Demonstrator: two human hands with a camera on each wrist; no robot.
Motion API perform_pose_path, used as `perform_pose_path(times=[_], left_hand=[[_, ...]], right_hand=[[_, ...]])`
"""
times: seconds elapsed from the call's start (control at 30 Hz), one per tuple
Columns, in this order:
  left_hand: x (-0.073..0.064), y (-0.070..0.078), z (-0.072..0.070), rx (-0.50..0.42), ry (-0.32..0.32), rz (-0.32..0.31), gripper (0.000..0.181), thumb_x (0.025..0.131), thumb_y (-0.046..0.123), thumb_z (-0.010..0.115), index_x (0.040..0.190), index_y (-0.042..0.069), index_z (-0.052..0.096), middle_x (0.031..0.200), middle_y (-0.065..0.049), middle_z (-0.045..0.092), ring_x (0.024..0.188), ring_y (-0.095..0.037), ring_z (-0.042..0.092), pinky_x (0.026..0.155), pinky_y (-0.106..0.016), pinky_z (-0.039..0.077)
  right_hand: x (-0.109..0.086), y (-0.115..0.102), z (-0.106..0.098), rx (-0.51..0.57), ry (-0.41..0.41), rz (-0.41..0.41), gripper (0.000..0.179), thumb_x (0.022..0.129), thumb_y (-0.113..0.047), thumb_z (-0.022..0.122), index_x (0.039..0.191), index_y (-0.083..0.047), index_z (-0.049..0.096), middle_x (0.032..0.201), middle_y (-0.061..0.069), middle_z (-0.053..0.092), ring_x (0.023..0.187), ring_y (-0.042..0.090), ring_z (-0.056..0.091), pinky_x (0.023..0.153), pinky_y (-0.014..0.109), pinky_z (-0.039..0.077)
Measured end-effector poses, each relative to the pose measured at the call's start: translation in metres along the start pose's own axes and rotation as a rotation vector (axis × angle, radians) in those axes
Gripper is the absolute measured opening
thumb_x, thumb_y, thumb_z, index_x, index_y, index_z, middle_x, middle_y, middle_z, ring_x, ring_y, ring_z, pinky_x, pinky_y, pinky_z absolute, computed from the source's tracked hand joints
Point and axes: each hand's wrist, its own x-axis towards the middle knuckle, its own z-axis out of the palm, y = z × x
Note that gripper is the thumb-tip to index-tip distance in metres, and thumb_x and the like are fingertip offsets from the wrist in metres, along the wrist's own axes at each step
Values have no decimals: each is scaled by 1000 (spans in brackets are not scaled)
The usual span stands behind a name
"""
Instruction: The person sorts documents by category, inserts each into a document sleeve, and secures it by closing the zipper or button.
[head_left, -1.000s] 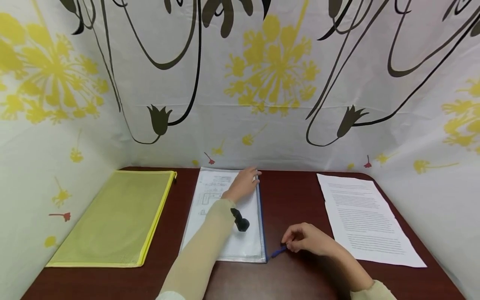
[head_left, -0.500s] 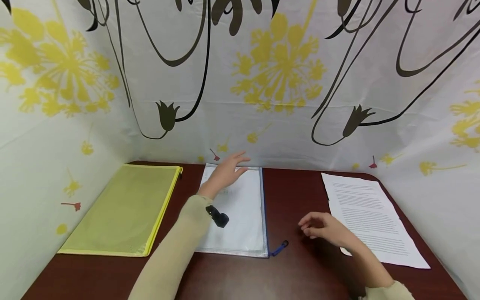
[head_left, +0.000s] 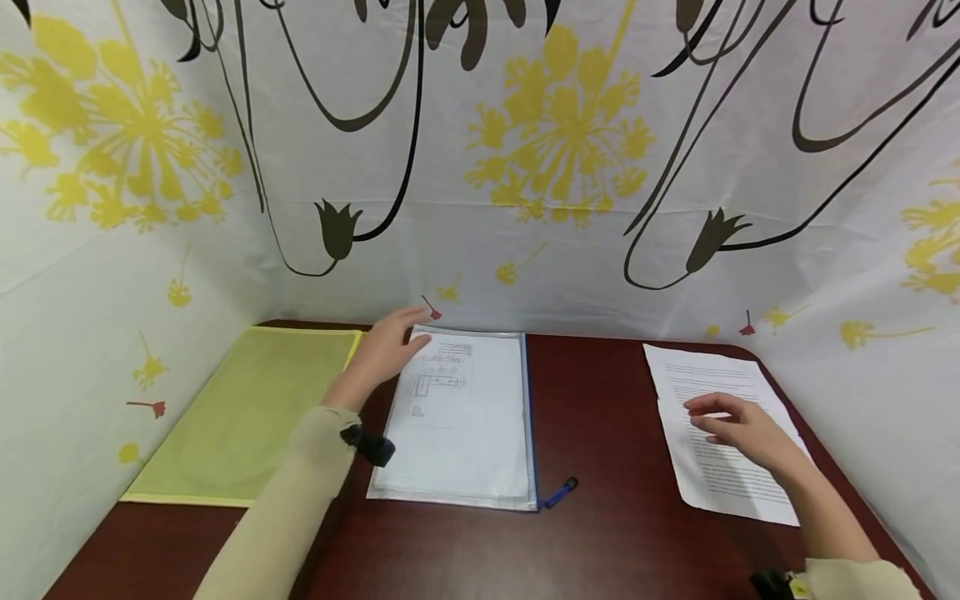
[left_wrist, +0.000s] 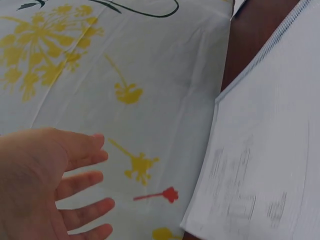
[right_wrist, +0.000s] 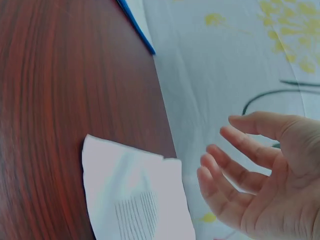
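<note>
A clear zip pouch (head_left: 472, 442) with a blue edge lies mid-table, a sheet with a drawing (head_left: 442, 379) showing through it. Its blue zipper pull (head_left: 560, 492) sticks out at the lower right corner. My left hand (head_left: 378, 354) hovers between this pouch and a yellow zip pouch (head_left: 225, 417), fingers extended, holding nothing. On the right, my right hand (head_left: 742, 427) is over a printed sheet (head_left: 697, 467) with uneven edges, its fingers relaxed and bare. The right wrist view shows the loosely bent fingers (right_wrist: 235, 170) beside the printed sheet (right_wrist: 125, 175).
The dark red-brown table (head_left: 600, 417) runs back to a white curtain (head_left: 450, 167) with yellow and grey flower prints. The curtain also closes in both sides. A wrist camera (head_left: 367, 444) sits on the left sleeve.
My left hand has lifted off the clear pouch and moved left towards the yellow one. My right hand has let go of the blue zipper pull and moved right, over the printed sheet.
</note>
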Motion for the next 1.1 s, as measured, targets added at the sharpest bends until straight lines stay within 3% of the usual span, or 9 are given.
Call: perform_pose_path(times=[0.17,0.43,0.53,0.63,0.73,0.83,0.97,1.03,1.1], left_hand=[[-19,-24,-12,-57,44,-42,43,101,23,58,140,6,56,152,-17,47,140,-38,44,115,-55,37],[-55,-62,-26,-111,25,-169,45,101,25,56,141,2,53,150,-25,46,133,-46,47,106,-60,43],[-69,-77,-27,-164,31,-187,46,101,24,57,140,1,53,149,-26,47,132,-48,48,104,-61,46],[-83,-90,-26,-214,35,-211,46,101,24,58,140,1,53,148,-27,48,132,-49,49,102,-61,47],[-96,-100,-23,-249,30,-247,47,101,25,59,141,1,53,148,-28,47,131,-49,49,102,-61,47],[-106,-110,-17,-265,36,-269,47,100,24,61,139,0,54,146,-29,49,129,-49,51,101,-60,48],[-116,-119,-10,-271,52,-293,45,98,22,64,136,-1,57,140,-28,55,124,-46,57,99,-56,50],[-120,-121,-6,-274,61,-312,44,97,21,65,135,-1,58,137,-27,58,121,-44,60,98,-54,51],[-122,-123,-3,-269,72,-323,43,96,20,66,133,-2,59,133,-27,61,117,-43,62,96,-53,52]], right_hand=[[-7,19,-14,-18,92,68,38,98,-22,64,122,8,60,97,-41,50,86,-17,56,72,20,58],[-16,49,-32,-75,168,180,53,99,-31,61,128,12,54,94,-37,46,80,-23,46,68,15,54],[-19,57,-39,-63,171,233,51,99,-34,60,128,8,55,99,-28,49,78,-23,42,68,15,53],[-21,64,-45,-45,162,281,53,100,-36,57,130,8,53,109,2,61,76,-23,40,68,15,53],[-23,70,-48,-58,194,322,58,100,-36,56,132,11,48,124,33,51,73,-23,38,66,15,51],[-26,76,-49,-81,233,354,63,100,-36,55,136,14,42,134,42,41,73,-22,36,64,15,50],[-29,81,-52,-91,243,428,70,101,-38,52,142,15,34,141,44,33,101,15,55,81,34,51],[-30,84,-53,-87,245,472,73,100,-40,52,144,14,30,142,44,28,118,43,45,92,50,45],[-32,86,-52,-83,249,495,74,100,-40,51,145,15,27,143,45,24,127,58,30,98,64,34]])
